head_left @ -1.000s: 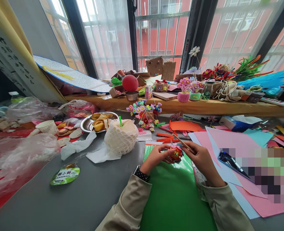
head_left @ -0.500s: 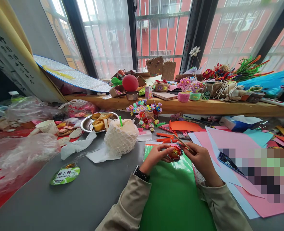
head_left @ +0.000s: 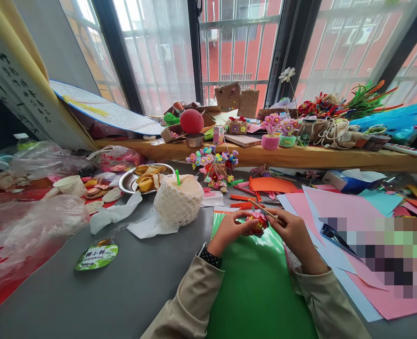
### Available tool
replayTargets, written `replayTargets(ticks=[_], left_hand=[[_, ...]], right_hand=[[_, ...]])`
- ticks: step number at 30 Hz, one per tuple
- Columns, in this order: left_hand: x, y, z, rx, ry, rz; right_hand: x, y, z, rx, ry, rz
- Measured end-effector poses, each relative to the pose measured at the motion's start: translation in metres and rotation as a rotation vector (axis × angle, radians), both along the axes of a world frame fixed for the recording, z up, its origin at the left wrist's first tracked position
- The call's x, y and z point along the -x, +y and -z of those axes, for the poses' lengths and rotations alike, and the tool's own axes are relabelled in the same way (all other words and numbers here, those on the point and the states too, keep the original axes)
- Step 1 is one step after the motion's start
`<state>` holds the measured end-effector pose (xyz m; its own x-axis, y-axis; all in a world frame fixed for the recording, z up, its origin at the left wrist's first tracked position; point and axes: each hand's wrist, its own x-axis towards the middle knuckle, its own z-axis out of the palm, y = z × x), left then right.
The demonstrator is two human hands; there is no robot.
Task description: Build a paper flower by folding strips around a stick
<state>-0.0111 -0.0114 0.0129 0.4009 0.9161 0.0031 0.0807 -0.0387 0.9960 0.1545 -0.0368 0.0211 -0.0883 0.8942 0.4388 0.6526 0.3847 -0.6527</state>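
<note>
A small layered paper flower (head_left: 257, 223), red, pink and yellow, is pinched in the fingers of my left hand (head_left: 229, 231). My right hand (head_left: 296, 235) grips a thin wooden stick (head_left: 261, 207) that slants across the flower's top. The right fingertips come close to the petals; whether they touch them I cannot tell. Both hands are over the front of the desk, above a shiny green sheet (head_left: 257, 287).
Left of my hands stands a coconut in white foam netting (head_left: 178, 200), near a metal plate (head_left: 125, 183) with peels. Pink and blue paper sheets (head_left: 339, 202) spread on the right. Orange paper strips (head_left: 245, 198) and a bunch of small craft flowers (head_left: 213, 165) lie behind.
The flower has tilted slightly in my left hand, showing more pink on top. The stick has shifted a little to the left over it. My left hand has moved slightly right.
</note>
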Motion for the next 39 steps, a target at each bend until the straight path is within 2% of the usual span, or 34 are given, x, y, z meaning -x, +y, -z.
replayTargets(ticks=[6,11,15,35,39], left_hand=[[-0.0008,-0.0012,0.0045,-0.190,0.092,-0.008],[0.0009,0.0004,0.0058,-0.251,0.188,-0.036],[0.0014,0.0010,0.0064,-0.277,0.196,-0.031],[-0.0019,-0.0037,0.0038,-0.190,0.151,-0.013],[-0.0009,-0.0041,0.0026,-0.191,0.188,-0.009]], right_hand=[[0.0015,0.0047,0.0087,-0.067,-0.132,0.032],[-0.0008,0.0053,0.0067,-0.041,-0.100,-0.029],[-0.0036,0.0058,0.0065,-0.036,-0.090,-0.022],[0.0013,0.0032,0.0098,-0.133,-0.257,0.078],[0.0037,0.0014,0.0087,-0.148,-0.208,0.090]])
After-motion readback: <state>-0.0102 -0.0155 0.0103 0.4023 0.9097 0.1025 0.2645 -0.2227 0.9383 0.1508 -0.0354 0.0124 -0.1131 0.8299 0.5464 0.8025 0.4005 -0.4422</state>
